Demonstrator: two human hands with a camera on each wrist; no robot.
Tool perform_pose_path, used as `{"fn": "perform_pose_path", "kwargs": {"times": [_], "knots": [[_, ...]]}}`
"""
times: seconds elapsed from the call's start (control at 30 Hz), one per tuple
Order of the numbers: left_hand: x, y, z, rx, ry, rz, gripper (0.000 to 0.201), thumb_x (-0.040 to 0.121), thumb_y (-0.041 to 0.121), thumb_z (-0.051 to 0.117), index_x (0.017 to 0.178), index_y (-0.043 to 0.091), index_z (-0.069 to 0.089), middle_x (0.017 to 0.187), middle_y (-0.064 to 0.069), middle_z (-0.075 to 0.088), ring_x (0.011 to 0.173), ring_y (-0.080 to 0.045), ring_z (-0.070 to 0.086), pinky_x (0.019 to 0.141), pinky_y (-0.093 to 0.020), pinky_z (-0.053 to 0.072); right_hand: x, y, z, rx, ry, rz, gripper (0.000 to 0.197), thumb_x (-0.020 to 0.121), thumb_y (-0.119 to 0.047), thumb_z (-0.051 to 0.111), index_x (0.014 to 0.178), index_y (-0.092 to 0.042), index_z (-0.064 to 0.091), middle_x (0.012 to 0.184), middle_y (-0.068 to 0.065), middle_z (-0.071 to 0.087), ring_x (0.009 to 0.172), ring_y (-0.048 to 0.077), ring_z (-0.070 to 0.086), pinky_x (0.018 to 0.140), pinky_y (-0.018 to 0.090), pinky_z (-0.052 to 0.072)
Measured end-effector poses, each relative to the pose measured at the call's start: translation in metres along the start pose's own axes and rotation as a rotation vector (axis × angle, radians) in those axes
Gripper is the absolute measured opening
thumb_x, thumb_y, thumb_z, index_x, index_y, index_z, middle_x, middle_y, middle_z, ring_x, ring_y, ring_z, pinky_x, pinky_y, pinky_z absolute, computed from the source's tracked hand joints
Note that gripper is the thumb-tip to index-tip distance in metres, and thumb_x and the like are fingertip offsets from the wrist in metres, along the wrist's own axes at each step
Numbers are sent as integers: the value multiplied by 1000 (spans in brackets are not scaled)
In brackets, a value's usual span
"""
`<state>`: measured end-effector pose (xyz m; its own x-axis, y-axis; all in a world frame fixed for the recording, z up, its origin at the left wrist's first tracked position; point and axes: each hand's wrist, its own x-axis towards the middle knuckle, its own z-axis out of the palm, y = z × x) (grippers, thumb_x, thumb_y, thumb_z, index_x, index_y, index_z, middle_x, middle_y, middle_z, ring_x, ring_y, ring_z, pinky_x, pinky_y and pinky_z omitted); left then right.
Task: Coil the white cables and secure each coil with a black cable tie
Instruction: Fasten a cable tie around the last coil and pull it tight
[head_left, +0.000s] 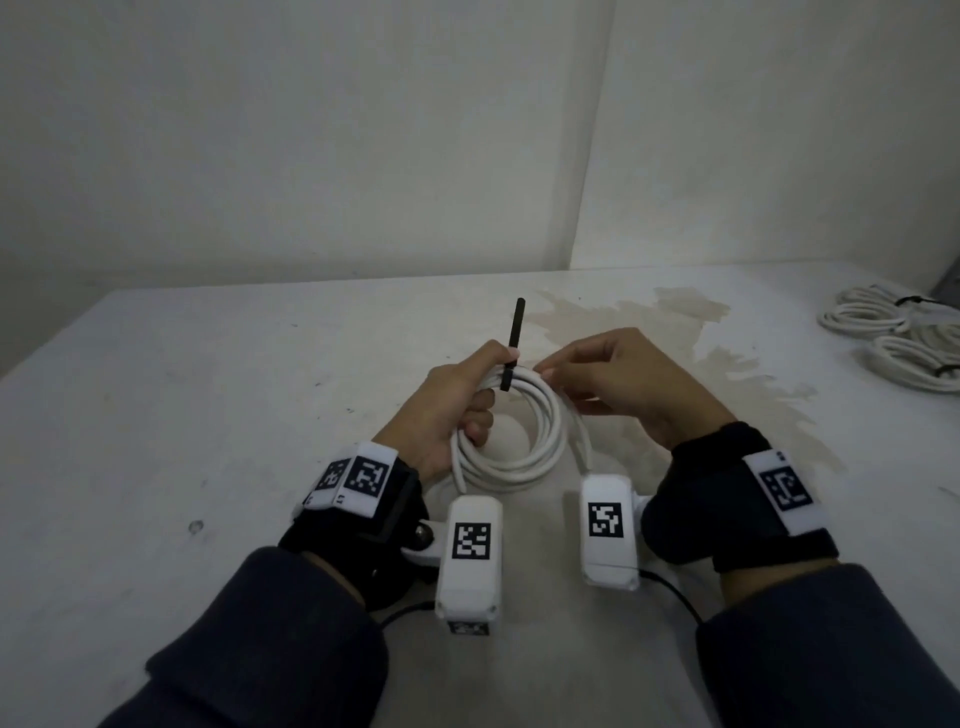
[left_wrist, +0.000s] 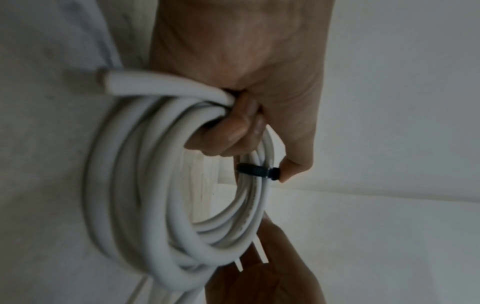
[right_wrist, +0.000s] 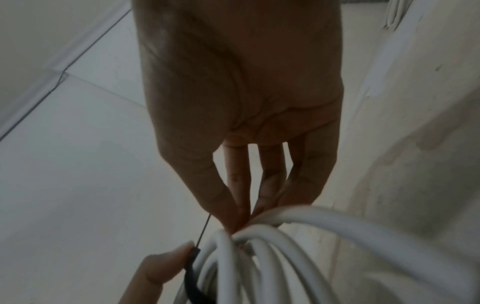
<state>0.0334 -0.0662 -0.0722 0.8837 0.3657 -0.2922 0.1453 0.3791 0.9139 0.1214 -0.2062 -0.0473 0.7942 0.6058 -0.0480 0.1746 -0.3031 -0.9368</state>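
Observation:
A coil of white cable (head_left: 514, 457) hangs just above the table between both hands. My left hand (head_left: 457, 410) grips the coil's left side, fingers curled through the loop (left_wrist: 228, 127). A black cable tie (head_left: 506, 376) wraps the strands at the top of the coil, and its tail stands straight up. A left fingertip (left_wrist: 288, 170) presses on the tie's head (left_wrist: 275, 171). My right hand (head_left: 623, 379) pinches the strands just right of the tie with thumb and forefinger (right_wrist: 233, 220). The tie's thin tail (right_wrist: 205, 228) runs past the right thumb.
Finished white coils (head_left: 893, 338) bound with black ties lie at the table's far right. A brown stain (head_left: 675, 322) marks the white table (head_left: 208, 415) behind the hands. Walls close off the back and the right.

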Motion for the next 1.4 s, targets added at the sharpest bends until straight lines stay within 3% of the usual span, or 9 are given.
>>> {"fn": "perform_pose_path", "kwargs": {"times": [0.2,0.33,0.5,0.67,0.8,0.97,1.13,1.27,1.4], "knots": [[3,-1,0,-12,44,25,29,83,29,66,66,20,45,48,8,20,37,-7,15,33,-17,17,-2,2,-8,275,-68,1,15,77,4,71,91,-2,74,78,6,75,68,12,70,63,17,54],[7,-1,-6,-158,39,-22,29,82,30,66,64,20,45,45,9,19,34,-6,15,32,-14,17,-4,4,-14,270,-194,-11,27,75,13,68,95,-4,72,92,9,75,85,16,72,74,21,57],[10,-2,-8,-234,55,-30,30,81,29,67,64,21,44,44,9,18,34,-6,14,32,-14,17,1,10,-13,192,-205,-6,30,72,15,71,95,-5,67,84,8,63,72,13,65,69,21,56],[11,-1,-11,-351,56,-65,35,80,30,67,63,21,38,44,9,18,32,-6,14,29,-14,19,1,10,-12,218,-241,-82,32,70,19,69,93,-3,66,87,12,59,78,19,62,81,27,58],[10,0,-12,-333,42,-77,36,80,32,67,63,21,38,43,9,19,32,-6,15,30,-14,18,-1,11,-15,251,-322,-75,40,68,25,65,96,-4,65,86,10,63,79,20,63,79,28,57],[9,1,-14,-331,52,-79,37,80,31,67,60,20,39,45,8,19,34,-6,14,31,-14,17,-1,10,-6,140,-195,-169,41,61,21,75,89,-9,68,82,6,66,75,19,66,74,34,59],[7,2,-13,-356,8,-127,42,82,32,65,56,20,34,41,8,19,30,-5,15,30,-12,18,-1,8,-6,94,-147,-235,42,55,20,79,84,-8,66,77,5,67,72,16,66,69,28,57],[8,1,-11,-418,-7,-126,44,83,33,64,56,20,30,40,8,19,29,-5,16,29,-12,18,2,11,-2,66,-147,-254,44,63,20,73,90,-13,65,91,9,66,83,18,65,78,31,56],[8,-1,-10,-414,-11,-128,44,82,34,64,57,20,31,39,9,19,28,-5,16,28,-12,19,-1,11,-5,135,-337,-99,52,75,17,66,110,-21,59,101,17,64,90,29,66,84,46,57]]}}
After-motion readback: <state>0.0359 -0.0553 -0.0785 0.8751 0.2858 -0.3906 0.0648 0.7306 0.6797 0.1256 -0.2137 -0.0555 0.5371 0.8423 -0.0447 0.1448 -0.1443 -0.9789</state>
